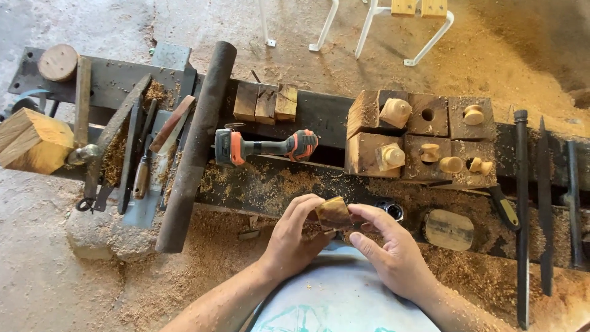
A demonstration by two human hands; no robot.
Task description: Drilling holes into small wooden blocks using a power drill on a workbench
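Observation:
A small brown turned wooden piece point(334, 213) is pinched between both hands just above my lap. My left hand point(294, 237) grips its left side with thumb and fingertips. My right hand point(390, 249) holds its right side, fingers curled around it. Both hands hover at the near edge of a dark, sawdust-covered workbench point(319, 114). An orange and grey power tool point(264, 146) lies on the bench just beyond my hands.
Wooden blocks point(424, 138) carrying turned knobs sit at the right rear. Long dark chisels point(522, 215) lie at the far right. A dark pipe point(195, 144), hand tools and a pale wood block point(34, 140) are at the left. An oval wooden piece point(448, 229) rests near my right hand.

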